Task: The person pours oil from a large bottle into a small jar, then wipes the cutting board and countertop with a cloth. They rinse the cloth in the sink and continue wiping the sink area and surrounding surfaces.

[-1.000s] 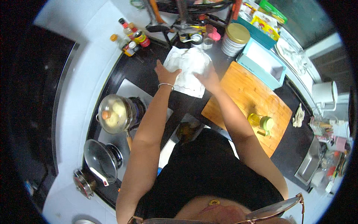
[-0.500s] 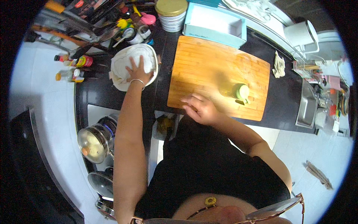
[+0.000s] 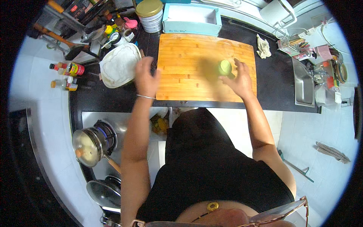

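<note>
A small round green fruit (image 3: 224, 67) sits on the right half of a wooden cutting board (image 3: 189, 72), pale yellow-green with a smooth, slightly blurred skin; only one shows. The right hand (image 3: 239, 78) lies just right of it, fingers (image 3: 237, 62) loosely spread and curled toward it, touching or nearly touching (which, I cannot tell). The left hand (image 3: 146, 77) hovers at the board's left edge, fingers bent inward and holding nothing, a thin bracelet (image 3: 145, 97) at the wrist.

The board rests on a dark counter (image 3: 276, 87). Left of it lies one white plate (image 3: 119, 65) with a cloth or paper over it. Farther left stand three or so bottles (image 3: 68, 75) with red and orange caps. At the far edge are a light-blue open box (image 3: 191, 17), showing a pale inside, and a stack of white tubs (image 3: 150, 16) under a gold lid. A crumpled rag (image 3: 263, 46) lies right of the board, beside a steel sink (image 3: 304, 85). Near left, one lidded pot (image 3: 87, 146) sits on a burner, round pale pieces visible through the glass, with a loose glass lid (image 3: 104, 193) nearer.
</note>
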Tool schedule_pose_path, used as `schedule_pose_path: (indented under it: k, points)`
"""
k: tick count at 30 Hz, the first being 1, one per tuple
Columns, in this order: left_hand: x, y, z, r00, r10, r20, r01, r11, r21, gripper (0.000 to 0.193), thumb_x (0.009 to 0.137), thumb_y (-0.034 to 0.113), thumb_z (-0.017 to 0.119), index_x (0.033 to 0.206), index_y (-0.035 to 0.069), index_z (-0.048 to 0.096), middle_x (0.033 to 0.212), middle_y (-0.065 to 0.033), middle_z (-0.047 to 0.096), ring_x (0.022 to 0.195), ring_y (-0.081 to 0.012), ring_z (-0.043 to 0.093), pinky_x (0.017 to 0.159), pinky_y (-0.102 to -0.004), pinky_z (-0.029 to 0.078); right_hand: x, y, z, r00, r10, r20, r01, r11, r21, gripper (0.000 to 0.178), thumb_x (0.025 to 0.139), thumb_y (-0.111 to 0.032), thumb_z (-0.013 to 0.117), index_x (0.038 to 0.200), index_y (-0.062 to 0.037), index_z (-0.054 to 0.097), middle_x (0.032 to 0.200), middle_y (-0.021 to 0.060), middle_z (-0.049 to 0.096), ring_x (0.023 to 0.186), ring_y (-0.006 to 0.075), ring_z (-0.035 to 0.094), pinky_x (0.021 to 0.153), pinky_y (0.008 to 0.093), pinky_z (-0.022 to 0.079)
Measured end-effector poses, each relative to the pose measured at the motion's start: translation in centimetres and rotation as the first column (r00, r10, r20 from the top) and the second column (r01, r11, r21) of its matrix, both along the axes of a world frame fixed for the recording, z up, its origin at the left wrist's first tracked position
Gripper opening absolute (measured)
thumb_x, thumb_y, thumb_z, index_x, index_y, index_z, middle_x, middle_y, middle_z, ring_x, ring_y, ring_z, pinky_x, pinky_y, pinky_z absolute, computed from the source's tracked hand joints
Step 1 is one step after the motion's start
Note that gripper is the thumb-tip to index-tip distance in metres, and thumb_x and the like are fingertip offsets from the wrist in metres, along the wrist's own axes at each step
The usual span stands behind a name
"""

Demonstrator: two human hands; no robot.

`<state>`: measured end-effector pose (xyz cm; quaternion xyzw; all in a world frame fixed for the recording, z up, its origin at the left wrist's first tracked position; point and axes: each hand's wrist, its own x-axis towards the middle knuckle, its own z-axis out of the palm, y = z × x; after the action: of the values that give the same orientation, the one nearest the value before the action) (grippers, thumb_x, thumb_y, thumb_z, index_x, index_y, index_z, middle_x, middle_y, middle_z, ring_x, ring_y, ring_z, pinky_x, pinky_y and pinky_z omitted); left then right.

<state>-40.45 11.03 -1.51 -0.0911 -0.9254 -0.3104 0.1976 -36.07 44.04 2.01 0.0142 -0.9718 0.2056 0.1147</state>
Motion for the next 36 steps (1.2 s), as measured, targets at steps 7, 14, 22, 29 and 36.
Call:
schedule_pose_path:
  k: [7,14,22,29,36]
  points:
    - [5.3,12.9,-5.9,0.908,-0.31,0.282,0.236,0.935,0.266,0.075,0.062,0.018,0.078,0.126,0.0,0.043,0.125,-0.0182,0.045,0.116,-0.0332,0.042,0.101,-0.0386,0.034,-3.0,-0.9,-2.3,0.997,0.05,0.062,-0.05,0.999,-0.004,0.057,0.059,-0.039,0.079,0.088,0.0029,0.053,0.085,0.0216,0.056,0.079,0.0357,0.057,0.071,0.0412,0.047]
    - [4.4,18.8,-6.1,0.866,-0.3,0.4,0.196,0.94,0.28,0.114,0.055,0.028,0.084,0.141,0.003,0.014,0.138,-0.0227,0.032,0.129,-0.0348,0.028,0.107,-0.042,0.025,-1.5,1.6,-0.5,0.989,0.148,-0.008,-0.148,0.979,-0.143,0.056,0.056,-0.04,0.078,0.08,0.0045,0.054,0.078,0.0232,0.057,0.071,0.0371,0.059,0.064,0.0406,0.048]
    - [5.6,24.6,-1.8,0.94,-0.34,-0.002,0.337,0.93,0.145,0.077,0.05,0.041,0.082,0.107,-0.001,0.051,0.094,-0.0189,0.056,0.092,-0.035,0.053,0.083,-0.0459,0.041,0.2,7.9,7.6,0.922,0.386,0.009,-0.381,0.913,-0.144,0.058,0.059,-0.049,0.075,0.077,0.0023,0.055,0.073,0.0216,0.056,0.067,0.0361,0.058,0.061,0.0409,0.046]
    - [6.3,30.2,1.8,0.881,-0.468,0.07,0.405,0.823,0.397,0.07,0.05,0.027,0.084,0.105,0.0,0.052,0.092,-0.0155,0.059,0.088,-0.0302,0.058,0.078,-0.0394,0.047,-0.1,14.6,9.8,0.843,0.535,-0.052,-0.536,0.83,-0.154,0.054,0.059,-0.042,0.076,0.08,0.0035,0.056,0.076,0.0202,0.056,0.071,0.0356,0.058,0.064,0.0404,0.048]
    - [6.8,30.8,1.3,0.75,-0.652,0.112,0.497,0.667,0.555,0.077,0.048,0.03,0.086,0.108,0.0,0.049,0.097,-0.0166,0.058,0.091,-0.0312,0.058,0.078,-0.0392,0.046,-0.4,17.3,13.2,0.621,0.783,0.042,-0.752,0.61,-0.249,0.064,0.061,-0.031,0.075,0.11,0.0034,0.052,0.099,0.0195,0.057,0.095,0.035,0.055,0.081,0.0395,0.045]
